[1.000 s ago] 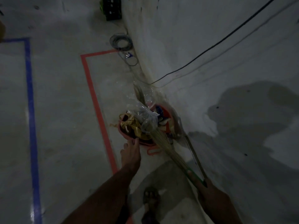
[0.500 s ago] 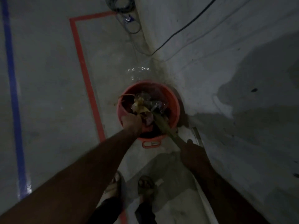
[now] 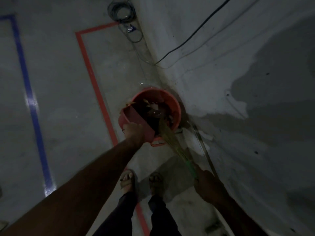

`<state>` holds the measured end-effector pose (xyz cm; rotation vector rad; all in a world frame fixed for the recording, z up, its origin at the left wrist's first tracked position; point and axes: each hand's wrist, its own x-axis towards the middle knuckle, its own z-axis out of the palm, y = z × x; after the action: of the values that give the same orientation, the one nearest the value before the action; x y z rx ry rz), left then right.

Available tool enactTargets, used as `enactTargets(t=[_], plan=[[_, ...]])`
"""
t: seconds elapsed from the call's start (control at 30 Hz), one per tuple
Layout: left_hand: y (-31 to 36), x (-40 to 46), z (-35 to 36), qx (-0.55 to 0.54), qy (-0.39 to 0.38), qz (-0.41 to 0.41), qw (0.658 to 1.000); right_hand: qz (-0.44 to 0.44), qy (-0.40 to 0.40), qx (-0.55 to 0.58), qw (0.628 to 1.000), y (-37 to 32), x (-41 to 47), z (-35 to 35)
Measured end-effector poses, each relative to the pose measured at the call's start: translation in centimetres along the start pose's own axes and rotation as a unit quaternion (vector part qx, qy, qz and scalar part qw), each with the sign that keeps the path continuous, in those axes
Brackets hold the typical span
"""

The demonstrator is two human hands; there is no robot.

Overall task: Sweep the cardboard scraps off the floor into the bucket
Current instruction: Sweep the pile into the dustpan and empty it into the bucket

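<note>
A: Left hand point(image 3: 134, 132)?
B: Fingers curled on dustpan point(image 3: 136, 116), tipped over bucket point(image 3: 175, 108) by wall; scraps point(image 3: 154, 106) inside.
A: Right hand point(image 3: 207, 183)?
B: Wrapped round broom point(image 3: 172, 140).

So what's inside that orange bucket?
The orange bucket holds crumpled scraps, and the broom bristles dip in. A red dustpan, held by the left hand, covers part; what lies deeper is too dark.

red bucket point(image 3: 172, 106) stands upright on the floor by the wall, brown cardboard scraps point(image 3: 154, 106) heaped inside, with a red dustpan point(image 3: 136, 116) tipped over its near rim.
</note>
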<state>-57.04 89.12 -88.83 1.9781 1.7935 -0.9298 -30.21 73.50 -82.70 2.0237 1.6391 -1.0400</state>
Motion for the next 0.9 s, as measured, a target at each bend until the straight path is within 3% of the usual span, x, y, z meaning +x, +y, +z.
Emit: enactTargets(t=[0.2, 0.43, 0.67, 0.8, 0.9], plan=[[-2.0, -6.3, -0.2, -0.045, 0.020, -0.009, 0.999, -0.016, -0.025, 0.005, 1.000, 0.5, -7.1, 0.3], [-4.3, -12.2, -0.4, -0.080, 0.064, -0.033, 0.994, -0.074, 0.049, -0.021, 0.996, 0.6, -14.7, -0.2], [-6.5, -17.6, 1.9, -0.082, 0.097, -0.092, 0.988, -0.176, 0.167, -0.054, 0.969, 1.8, -13.6, 1.3], [-7.9, -21.6, 4.2, -0.154, 0.174, -0.153, 0.961, -0.215, 0.180, -0.073, 0.957, 0.1, -11.6, 0.7], [-8.7, -25.7, 5.0, -0.178, 0.174, -0.212, 0.945, -0.238, 0.173, -0.092, 0.951, -1.9, -11.0, 0.4]])
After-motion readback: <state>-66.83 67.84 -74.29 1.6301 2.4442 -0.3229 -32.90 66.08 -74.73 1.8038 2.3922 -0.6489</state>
